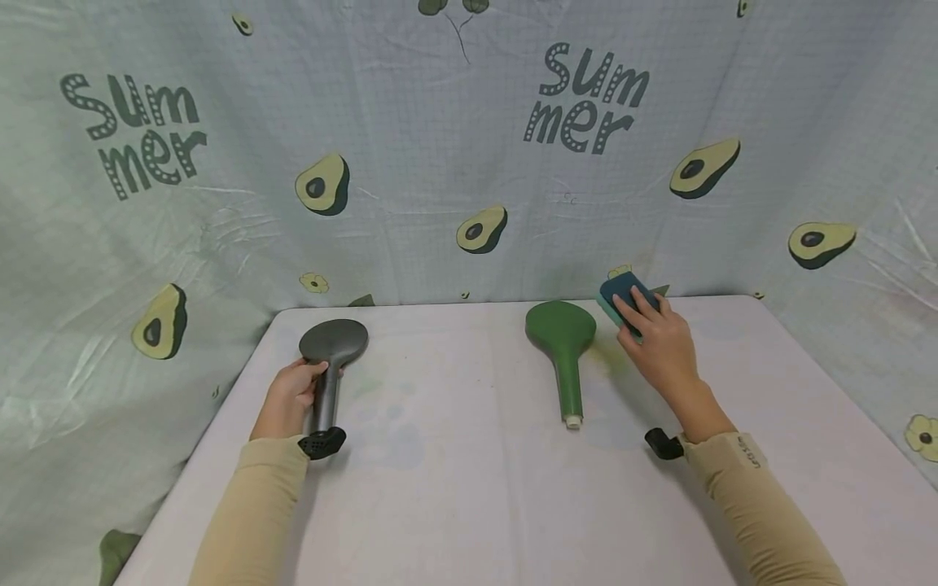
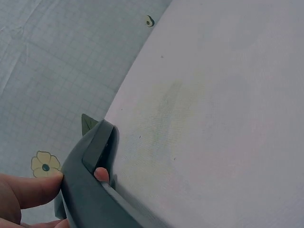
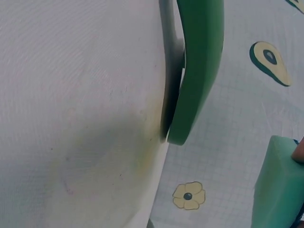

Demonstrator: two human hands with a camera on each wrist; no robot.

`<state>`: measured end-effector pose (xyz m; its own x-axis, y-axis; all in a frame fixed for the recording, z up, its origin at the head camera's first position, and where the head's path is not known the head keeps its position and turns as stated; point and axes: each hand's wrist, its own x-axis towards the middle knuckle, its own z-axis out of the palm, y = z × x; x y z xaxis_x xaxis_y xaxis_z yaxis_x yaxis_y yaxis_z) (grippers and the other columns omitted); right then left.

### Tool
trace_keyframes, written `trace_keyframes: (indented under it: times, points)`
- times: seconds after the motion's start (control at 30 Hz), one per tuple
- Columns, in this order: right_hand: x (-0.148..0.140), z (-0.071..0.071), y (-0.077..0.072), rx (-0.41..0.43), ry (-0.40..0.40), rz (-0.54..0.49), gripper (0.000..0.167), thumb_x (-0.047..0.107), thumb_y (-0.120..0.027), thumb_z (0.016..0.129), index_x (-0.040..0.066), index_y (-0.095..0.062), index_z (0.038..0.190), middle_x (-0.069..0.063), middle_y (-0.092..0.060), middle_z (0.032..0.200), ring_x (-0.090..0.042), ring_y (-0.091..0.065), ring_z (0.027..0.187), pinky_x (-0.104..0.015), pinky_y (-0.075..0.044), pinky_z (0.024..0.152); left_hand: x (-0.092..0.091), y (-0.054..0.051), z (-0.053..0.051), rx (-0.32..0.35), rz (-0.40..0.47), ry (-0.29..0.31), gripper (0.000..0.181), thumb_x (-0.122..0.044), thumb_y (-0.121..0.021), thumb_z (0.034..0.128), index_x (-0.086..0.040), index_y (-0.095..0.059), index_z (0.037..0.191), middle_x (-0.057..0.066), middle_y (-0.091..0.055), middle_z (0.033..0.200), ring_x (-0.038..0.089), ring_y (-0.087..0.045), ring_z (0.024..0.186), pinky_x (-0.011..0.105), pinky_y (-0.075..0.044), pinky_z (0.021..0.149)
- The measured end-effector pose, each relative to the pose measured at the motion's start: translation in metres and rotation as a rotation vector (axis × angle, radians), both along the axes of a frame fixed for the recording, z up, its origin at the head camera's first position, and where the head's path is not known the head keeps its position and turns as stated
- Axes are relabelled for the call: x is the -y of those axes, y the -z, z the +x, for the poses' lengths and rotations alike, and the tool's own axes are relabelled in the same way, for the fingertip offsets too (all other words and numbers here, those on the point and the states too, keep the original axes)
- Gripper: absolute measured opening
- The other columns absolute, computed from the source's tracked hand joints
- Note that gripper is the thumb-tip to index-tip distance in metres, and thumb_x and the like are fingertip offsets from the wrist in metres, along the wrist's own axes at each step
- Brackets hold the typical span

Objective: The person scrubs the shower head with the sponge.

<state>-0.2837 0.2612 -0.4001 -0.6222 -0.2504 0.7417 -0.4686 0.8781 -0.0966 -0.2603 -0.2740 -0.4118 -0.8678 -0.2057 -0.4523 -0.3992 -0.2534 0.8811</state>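
On the left side of the table, my left hand (image 1: 287,396) grips the neck of a grey shower head (image 1: 335,342), round end pointing away. The left wrist view has the thumb on one side of that shower head (image 2: 90,194) and a fingertip showing at its other side. At the far right, my right hand (image 1: 665,348) holds a two-tone sponge (image 1: 620,295), dark blue above and teal below, fingers over its top. A green shower head (image 1: 561,330) lies to the left of the sponge; the right wrist view shows the sponge (image 3: 275,183) raised and apart from it.
A white cloth covers the table (image 1: 447,472), with faint greenish and yellowish stains. Behind and beside it hangs a pale curtain (image 1: 410,122) printed with avocados and lettering. The green shower head's handle ends in a pale threaded tip (image 1: 573,422).
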Motion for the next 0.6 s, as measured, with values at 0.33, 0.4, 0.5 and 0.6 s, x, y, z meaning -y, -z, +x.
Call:
trace_keyframes:
  times: [0.33,0.4,0.5,0.6]
  points:
    - [-0.007,0.003,0.000,0.051,0.043,-0.030,0.044,0.001,-0.072,0.088,0.003,-0.069,0.132,-0.027,-0.058,0.137,-0.061,-0.052,0.118,-0.069,-0.048,0.087,-0.001,0.000,0.001,0.040,-0.179,-0.039,0.065,-0.007,-0.046,0.1064,0.004,-0.014,0.161,0.021,-0.047,0.144,0.023,-0.052,0.126,0.031,-0.038,0.108]
    - [-0.009,0.004,0.001,0.062,0.051,-0.038,0.044,0.001,-0.072,0.088,0.002,-0.069,0.132,-0.028,-0.058,0.137,-0.061,-0.052,0.118,-0.069,-0.047,0.087,-0.002,-0.002,0.002,0.055,-0.210,-0.037,0.068,-0.009,-0.046,0.1063,0.002,-0.009,0.162,0.022,-0.030,0.161,0.030,-0.038,0.142,0.037,-0.031,0.116]
    - [-0.012,0.005,0.000,0.079,0.065,-0.049,0.044,0.001,-0.073,0.088,0.001,-0.068,0.131,-0.028,-0.057,0.137,-0.060,-0.052,0.118,-0.068,-0.047,0.087,-0.003,-0.004,0.003,0.058,-0.265,-0.023,0.072,-0.013,-0.046,0.1062,-0.002,-0.004,0.164,0.021,-0.018,0.166,0.031,-0.041,0.139,0.037,-0.034,0.114]
    - [-0.015,0.006,-0.002,0.094,0.078,-0.064,0.044,0.000,-0.072,0.088,0.000,-0.067,0.132,-0.029,-0.056,0.138,-0.060,-0.052,0.119,-0.068,-0.047,0.089,-0.007,-0.009,0.005,0.007,-0.338,-0.059,0.073,-0.012,-0.048,0.1051,-0.003,-0.004,0.164,0.023,-0.013,0.167,0.032,-0.037,0.143,0.039,-0.031,0.116]
